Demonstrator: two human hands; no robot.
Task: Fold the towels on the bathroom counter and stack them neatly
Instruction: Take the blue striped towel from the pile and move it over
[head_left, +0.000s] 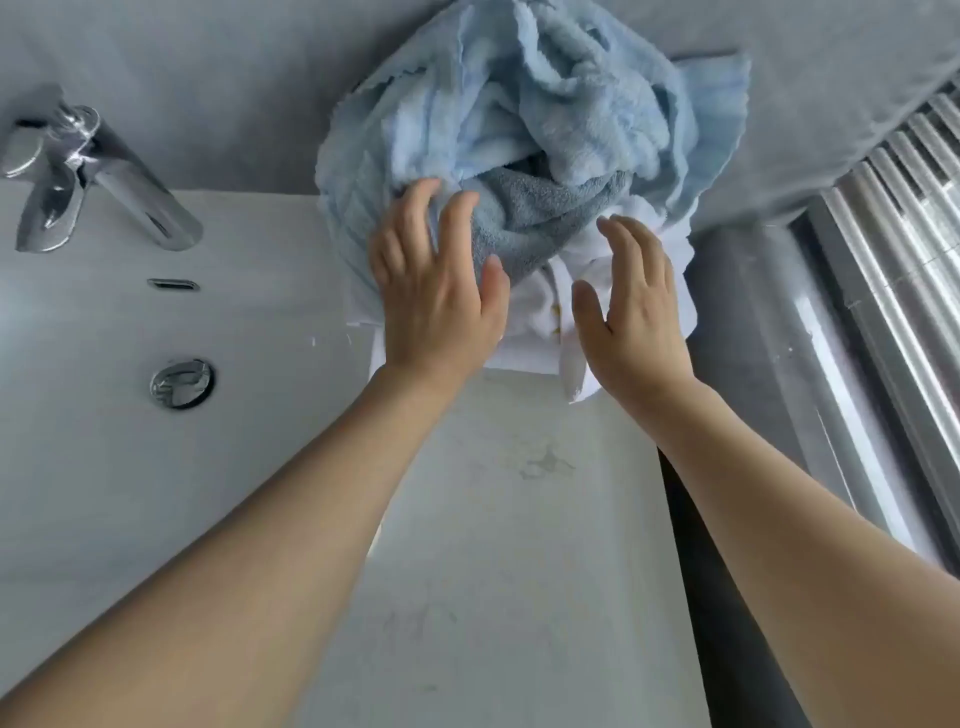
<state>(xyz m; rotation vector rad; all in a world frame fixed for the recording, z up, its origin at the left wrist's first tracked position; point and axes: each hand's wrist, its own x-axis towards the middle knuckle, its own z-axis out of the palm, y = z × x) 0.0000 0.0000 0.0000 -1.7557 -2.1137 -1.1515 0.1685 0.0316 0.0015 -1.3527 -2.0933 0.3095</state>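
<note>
Towels are lying in a crumpled heap at the far end of the counter, pushed up against the grey wall. We are seeing three of them: a light blue towel bunched on top and spilling to both sides, a grey-blue towel poking out from under it at the front, and a white towel sitting at the bottom, its edge hanging toward us over the counter.

We are reaching in with both bare arms. Our left hand is resting against the front left of the heap, fingers spread and only slightly bent, the fingertips touching the grey-blue towel where it meets the light blue one; it is not clutching any cloth. Our right hand is coming in on the right with fingers straight and together, thumb apart, held edge-on over the white towel. Whether it is touching the cloth we cannot tell, but it is gripping nothing.

To the left of the counter a white sink is sitting, with a chrome faucet at its back edge, an overflow slot below it, and a round chrome drain in the basin. On the right, a window frame with blinds is running along the counter's side.
</note>
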